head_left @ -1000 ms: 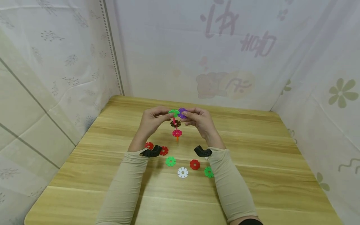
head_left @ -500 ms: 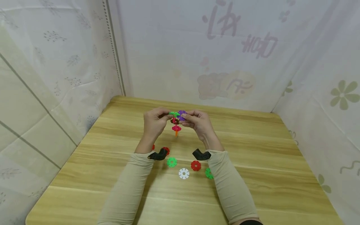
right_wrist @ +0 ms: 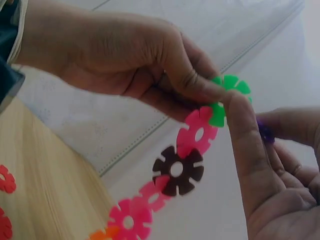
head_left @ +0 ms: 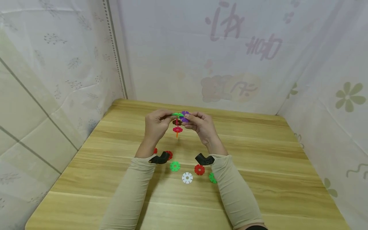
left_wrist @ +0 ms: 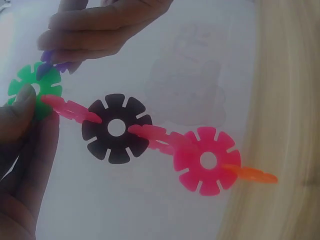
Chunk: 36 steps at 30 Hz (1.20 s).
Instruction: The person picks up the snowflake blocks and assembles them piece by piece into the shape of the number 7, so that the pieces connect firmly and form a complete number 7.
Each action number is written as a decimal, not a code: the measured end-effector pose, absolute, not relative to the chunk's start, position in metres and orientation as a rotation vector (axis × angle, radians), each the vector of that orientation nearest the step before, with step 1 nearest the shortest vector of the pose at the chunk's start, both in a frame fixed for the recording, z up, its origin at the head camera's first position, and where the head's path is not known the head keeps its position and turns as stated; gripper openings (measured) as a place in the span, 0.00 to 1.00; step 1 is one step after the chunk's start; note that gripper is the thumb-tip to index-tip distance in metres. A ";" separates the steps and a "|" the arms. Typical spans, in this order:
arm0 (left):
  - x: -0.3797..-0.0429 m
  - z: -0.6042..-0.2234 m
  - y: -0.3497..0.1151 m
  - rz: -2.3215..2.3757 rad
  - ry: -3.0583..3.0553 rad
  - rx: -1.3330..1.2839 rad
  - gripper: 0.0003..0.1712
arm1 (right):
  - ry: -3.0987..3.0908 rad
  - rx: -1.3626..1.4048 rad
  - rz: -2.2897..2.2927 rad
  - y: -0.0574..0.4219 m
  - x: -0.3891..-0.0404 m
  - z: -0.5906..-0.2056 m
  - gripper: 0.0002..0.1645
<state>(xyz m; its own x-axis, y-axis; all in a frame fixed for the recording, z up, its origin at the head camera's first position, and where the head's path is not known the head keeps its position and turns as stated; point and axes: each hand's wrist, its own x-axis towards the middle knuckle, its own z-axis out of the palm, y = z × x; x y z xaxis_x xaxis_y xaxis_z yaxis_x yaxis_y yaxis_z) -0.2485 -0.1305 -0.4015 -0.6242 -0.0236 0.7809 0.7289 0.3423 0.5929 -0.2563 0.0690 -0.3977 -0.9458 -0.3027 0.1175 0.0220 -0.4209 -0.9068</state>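
Head view: compared with a second ago, the green disc [head_left: 178,114] has been tipped flatter, with the purple disc [head_left: 185,116] kept overlapping it, so the two edges seem to be getting lined up; whether they're slotted can't be told. Green is pinched by the left hand [head_left: 156,125], purple by the right hand [head_left: 203,126], both raised over the bench [head_left: 258,179].

Left wrist: the dark disc [left_wrist: 101,134] and orange disc [left_wrist: 259,174] are strung off green.

Right wrist: purple's mostly hidden by the right hand.
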 end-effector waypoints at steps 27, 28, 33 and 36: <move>-0.264 -0.395 -0.184 -1.258 -2.016 -0.482 0.04 | 2.167 -1.061 -1.364 0.018 -0.275 -0.457 0.20; -0.264 -0.395 -0.187 -1.256 -2.024 -0.465 0.04 | 2.217 -1.118 -1.264 0.010 -0.277 -0.461 0.20; -0.263 -0.399 -0.196 -1.270 -2.037 -0.422 0.03 | 2.396 -1.359 -0.816 -0.022 -0.283 -0.475 0.25; -0.262 -0.402 -0.197 -1.282 -2.046 -0.407 0.03 | 2.494 -1.429 -0.592 -0.032 -0.283 -0.481 0.27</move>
